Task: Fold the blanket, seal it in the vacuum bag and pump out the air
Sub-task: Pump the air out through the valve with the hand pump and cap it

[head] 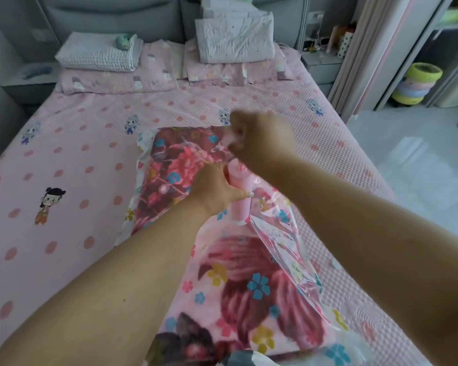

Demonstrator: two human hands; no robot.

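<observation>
glossy clear plastic bag (280, 233) w/ crinkles, soft cloth blanket (238, 281), smooth pink plastic pump (239, 191).

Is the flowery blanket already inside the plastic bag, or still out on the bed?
Inside. Clear, shiny plastic of the vacuum bag lies over the floral blanket, and the left hand holds a pink pump upright on it.

Blanket (236, 273) in vacuum bag (283, 233) on bed (77, 143); pump (239, 194) upright on bag
</observation>
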